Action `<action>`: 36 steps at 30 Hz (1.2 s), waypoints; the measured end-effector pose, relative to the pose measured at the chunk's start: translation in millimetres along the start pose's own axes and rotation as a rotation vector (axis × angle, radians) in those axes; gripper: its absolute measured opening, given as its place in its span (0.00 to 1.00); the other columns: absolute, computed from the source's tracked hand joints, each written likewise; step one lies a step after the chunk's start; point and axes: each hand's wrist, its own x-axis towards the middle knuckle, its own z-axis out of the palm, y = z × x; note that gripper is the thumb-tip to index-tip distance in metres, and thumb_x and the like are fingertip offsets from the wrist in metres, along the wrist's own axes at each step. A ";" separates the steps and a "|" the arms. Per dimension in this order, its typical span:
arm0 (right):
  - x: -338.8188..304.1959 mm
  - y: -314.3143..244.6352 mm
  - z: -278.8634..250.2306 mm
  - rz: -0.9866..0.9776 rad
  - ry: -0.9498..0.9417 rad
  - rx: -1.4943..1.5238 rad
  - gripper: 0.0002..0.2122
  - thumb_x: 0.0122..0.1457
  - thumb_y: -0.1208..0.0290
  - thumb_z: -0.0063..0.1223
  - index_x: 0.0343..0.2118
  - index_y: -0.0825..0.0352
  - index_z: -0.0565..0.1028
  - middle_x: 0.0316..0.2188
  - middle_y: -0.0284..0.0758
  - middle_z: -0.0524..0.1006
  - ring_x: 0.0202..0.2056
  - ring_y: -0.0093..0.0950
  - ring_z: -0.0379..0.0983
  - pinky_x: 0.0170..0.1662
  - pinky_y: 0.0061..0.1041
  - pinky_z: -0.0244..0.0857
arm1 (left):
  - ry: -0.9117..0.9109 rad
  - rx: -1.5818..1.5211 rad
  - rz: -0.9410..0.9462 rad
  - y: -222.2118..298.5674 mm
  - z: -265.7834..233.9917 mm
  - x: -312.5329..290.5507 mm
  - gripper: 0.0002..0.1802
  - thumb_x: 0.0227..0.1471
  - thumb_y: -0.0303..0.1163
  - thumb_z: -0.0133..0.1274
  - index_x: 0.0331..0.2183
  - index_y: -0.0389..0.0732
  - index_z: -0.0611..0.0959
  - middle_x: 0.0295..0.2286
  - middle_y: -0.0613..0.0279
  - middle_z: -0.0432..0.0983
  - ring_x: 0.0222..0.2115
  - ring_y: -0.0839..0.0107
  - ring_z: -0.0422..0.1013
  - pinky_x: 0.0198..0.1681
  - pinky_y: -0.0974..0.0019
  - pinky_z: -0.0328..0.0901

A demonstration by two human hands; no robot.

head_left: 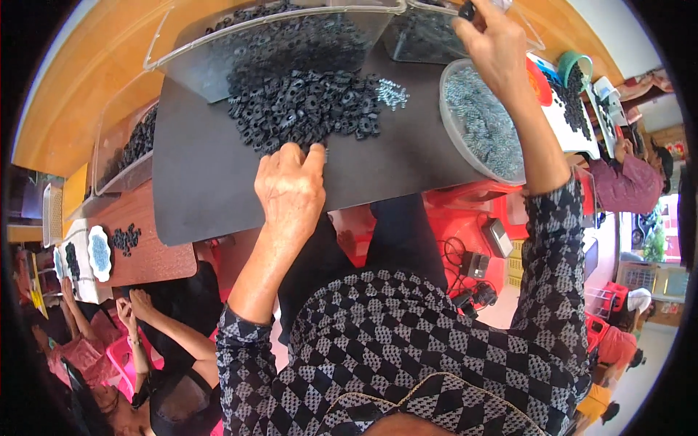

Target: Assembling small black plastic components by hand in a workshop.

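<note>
Black washers (pixel 305 109), heaped mid-mat on the dark mat (pixel 196 182), are touched at the near edge by the flat-spread left hand (pixel 291 189), while one small black piece (pixel 467 10) is pinched by the right hand (pixel 498 47) raised far right over the bowl of silvery parts (pixel 480 123).

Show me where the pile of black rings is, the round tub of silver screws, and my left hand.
pile of black rings (pixel 302 105), head view, middle of the heap on the dark mat.
round tub of silver screws (pixel 445 120), head view, its clear left rim.
left hand (pixel 291 190), head view, back of the hand.
</note>
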 end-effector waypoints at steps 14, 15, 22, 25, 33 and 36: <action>44.4 40.2 21.6 -0.150 0.029 -0.342 0.17 0.44 0.64 0.57 0.34 0.72 0.75 0.25 0.49 0.75 0.28 0.46 0.71 0.32 0.41 0.63 | -0.088 -0.348 -0.211 4.1 -11.9 1.0 0.15 0.36 0.24 0.59 0.33 0.42 0.81 0.22 0.59 0.69 0.24 0.60 0.68 0.28 0.60 0.63; 36.7 31.4 21.6 -0.326 0.234 -0.318 0.16 0.44 0.67 0.58 0.35 0.72 0.74 0.25 0.47 0.74 0.27 0.45 0.71 0.32 0.41 0.63 | -0.088 -0.346 -0.219 3.4 -13.5 0.1 0.15 0.36 0.24 0.59 0.33 0.42 0.81 0.22 0.59 0.69 0.24 0.60 0.68 0.28 0.60 0.63; -95.7 -47.7 22.0 -0.219 -0.256 0.127 0.06 0.44 0.69 0.58 0.21 0.64 0.72 0.22 0.37 0.70 0.29 0.36 0.68 0.29 0.34 0.63 | -0.038 -0.320 -0.157 11.4 -11.6 -1.5 0.17 0.34 0.23 0.60 0.34 0.41 0.81 0.21 0.60 0.69 0.23 0.61 0.68 0.27 0.60 0.63; -111.3 -56.3 25.8 -0.113 -0.322 0.155 0.09 0.44 0.69 0.62 0.25 0.67 0.75 0.19 0.36 0.70 0.26 0.36 0.68 0.27 0.33 0.62 | -0.033 -0.352 -0.195 12.4 -14.8 -3.8 0.18 0.34 0.21 0.60 0.34 0.41 0.81 0.21 0.61 0.69 0.23 0.61 0.68 0.27 0.61 0.63; -122.0 -61.2 44.0 -0.017 -0.312 0.038 0.09 0.43 0.69 0.61 0.26 0.67 0.75 0.20 0.37 0.72 0.27 0.37 0.70 0.29 0.35 0.63 | 0.018 -0.443 -0.277 12.5 -14.0 -7.0 0.17 0.34 0.19 0.59 0.33 0.40 0.80 0.20 0.60 0.69 0.23 0.62 0.68 0.28 0.62 0.63; -124.2 -59.9 42.5 -0.002 -0.287 0.031 0.09 0.43 0.71 0.61 0.26 0.68 0.75 0.20 0.37 0.72 0.26 0.37 0.70 0.29 0.35 0.63 | 0.038 -0.450 -0.272 12.9 -13.8 -7.9 0.17 0.34 0.19 0.59 0.33 0.40 0.80 0.20 0.60 0.69 0.22 0.62 0.67 0.27 0.62 0.63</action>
